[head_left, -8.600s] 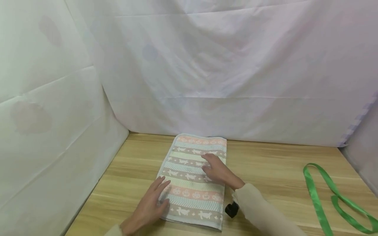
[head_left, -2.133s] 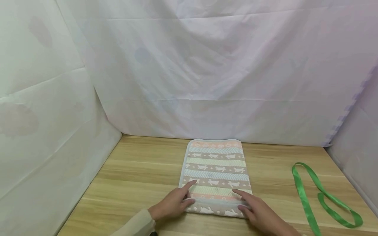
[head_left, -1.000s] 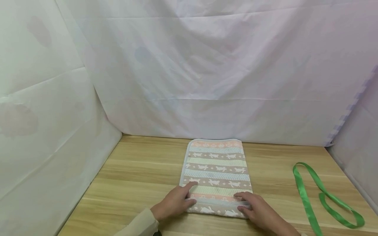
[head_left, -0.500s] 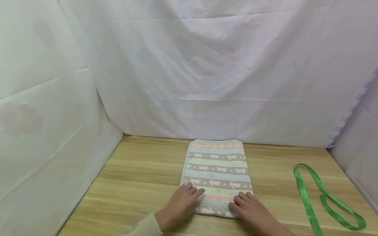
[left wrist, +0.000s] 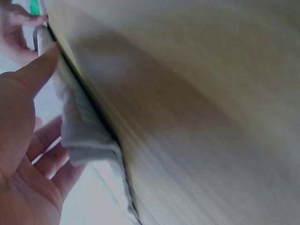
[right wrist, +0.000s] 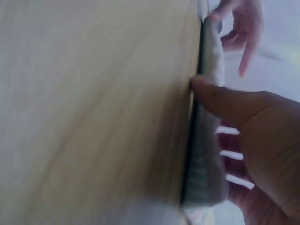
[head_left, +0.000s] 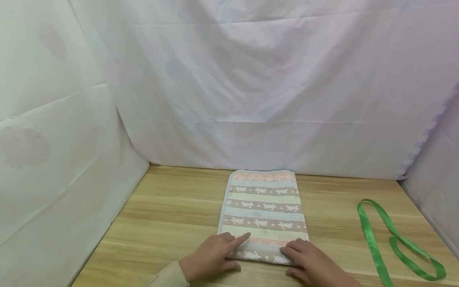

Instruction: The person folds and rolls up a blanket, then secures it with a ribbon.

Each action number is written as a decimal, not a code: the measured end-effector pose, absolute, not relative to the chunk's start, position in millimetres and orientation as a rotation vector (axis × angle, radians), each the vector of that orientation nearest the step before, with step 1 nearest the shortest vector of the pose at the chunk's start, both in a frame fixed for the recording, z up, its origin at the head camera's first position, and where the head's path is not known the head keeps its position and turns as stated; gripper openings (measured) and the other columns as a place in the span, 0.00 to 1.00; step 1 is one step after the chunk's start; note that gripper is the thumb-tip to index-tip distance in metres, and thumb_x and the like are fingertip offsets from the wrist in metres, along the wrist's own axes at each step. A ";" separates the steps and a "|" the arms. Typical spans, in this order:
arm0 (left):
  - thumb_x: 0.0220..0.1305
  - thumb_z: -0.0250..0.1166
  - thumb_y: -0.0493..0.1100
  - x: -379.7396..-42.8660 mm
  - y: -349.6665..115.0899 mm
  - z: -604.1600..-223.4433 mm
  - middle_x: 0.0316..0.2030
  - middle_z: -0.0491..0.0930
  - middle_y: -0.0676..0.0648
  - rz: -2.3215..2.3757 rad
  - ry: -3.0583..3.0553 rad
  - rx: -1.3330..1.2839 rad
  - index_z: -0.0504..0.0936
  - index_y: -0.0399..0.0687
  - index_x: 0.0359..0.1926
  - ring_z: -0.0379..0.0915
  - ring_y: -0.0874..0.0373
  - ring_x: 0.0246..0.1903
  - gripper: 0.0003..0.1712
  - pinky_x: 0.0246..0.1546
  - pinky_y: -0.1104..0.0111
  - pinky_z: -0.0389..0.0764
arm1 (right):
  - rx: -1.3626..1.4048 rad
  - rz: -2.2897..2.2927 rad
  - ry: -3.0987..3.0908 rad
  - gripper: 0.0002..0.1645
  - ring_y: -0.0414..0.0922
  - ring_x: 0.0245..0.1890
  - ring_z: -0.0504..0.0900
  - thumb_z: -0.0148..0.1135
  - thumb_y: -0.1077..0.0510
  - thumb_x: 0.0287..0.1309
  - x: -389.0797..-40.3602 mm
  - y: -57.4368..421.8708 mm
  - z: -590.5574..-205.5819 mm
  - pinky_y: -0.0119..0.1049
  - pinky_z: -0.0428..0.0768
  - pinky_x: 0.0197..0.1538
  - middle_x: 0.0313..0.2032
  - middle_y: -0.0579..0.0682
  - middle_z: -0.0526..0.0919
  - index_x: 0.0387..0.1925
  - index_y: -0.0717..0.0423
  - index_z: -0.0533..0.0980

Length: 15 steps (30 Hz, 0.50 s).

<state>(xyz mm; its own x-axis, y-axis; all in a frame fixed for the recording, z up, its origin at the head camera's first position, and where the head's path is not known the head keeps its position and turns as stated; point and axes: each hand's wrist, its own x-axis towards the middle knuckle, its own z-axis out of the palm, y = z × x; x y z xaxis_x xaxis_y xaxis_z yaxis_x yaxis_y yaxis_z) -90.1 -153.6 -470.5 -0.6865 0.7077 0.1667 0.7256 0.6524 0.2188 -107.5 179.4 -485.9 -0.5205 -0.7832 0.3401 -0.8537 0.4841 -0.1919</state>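
Note:
A pastel striped towel point(head_left: 265, 207) with white animal figures lies lengthwise on the table, its near end turned over into a short flap. At the left end of this fold is my left hand point(head_left: 211, 257), index finger stretched along the cloth and thumb at the near edge. My right hand point(head_left: 312, 263) holds the right end, fingers bent over the top and thumb in front. In the left wrist view the thick fold point(left wrist: 86, 126) sits between thumb and fingers. The right wrist view shows the right thumb point(right wrist: 211, 93) against the towel's edge; some fingertips are hidden.
A green satin ribbon point(head_left: 371, 239) lies in loose loops on the wooden table point(head_left: 165, 211) to the right. White cloth hangs as a back wall point(head_left: 229, 95) and as a left wall point(head_left: 53, 179). The towel's far end reaches the back wall.
Since the earliest frame the towel's near end has been folded over, and both hands have come to that fold. Lately the thumbs have moved from atop the flap to its near edge.

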 end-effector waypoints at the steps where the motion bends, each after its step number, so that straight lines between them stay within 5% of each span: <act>1: 0.61 0.68 0.58 -91.2 -155.4 -469.2 0.39 0.81 0.56 -0.426 -2.815 -1.225 0.60 0.52 0.75 0.70 0.73 0.34 0.46 0.37 0.79 0.75 | 1.406 0.547 -2.567 0.25 0.38 0.45 0.79 0.66 0.42 0.61 -108.2 181.3 -485.2 0.36 0.81 0.42 0.47 0.39 0.80 0.54 0.50 0.79; 8: 0.63 0.70 0.48 -96.5 -158.3 -466.7 0.42 0.83 0.56 -0.490 -2.850 -1.216 0.59 0.51 0.76 0.73 0.73 0.36 0.45 0.39 0.81 0.75 | 1.298 0.702 -2.824 0.27 0.37 0.49 0.77 0.63 0.42 0.64 -111.2 184.7 -480.8 0.37 0.81 0.47 0.50 0.36 0.79 0.61 0.48 0.75; 15: 0.66 0.65 0.42 -98.3 -157.4 -473.1 0.37 0.84 0.56 -0.511 -2.735 -1.220 0.62 0.45 0.74 0.66 0.77 0.28 0.38 0.32 0.86 0.70 | 1.295 0.599 -2.494 0.28 0.32 0.39 0.76 0.74 0.57 0.53 -109.4 180.5 -487.4 0.35 0.79 0.40 0.39 0.34 0.80 0.56 0.53 0.79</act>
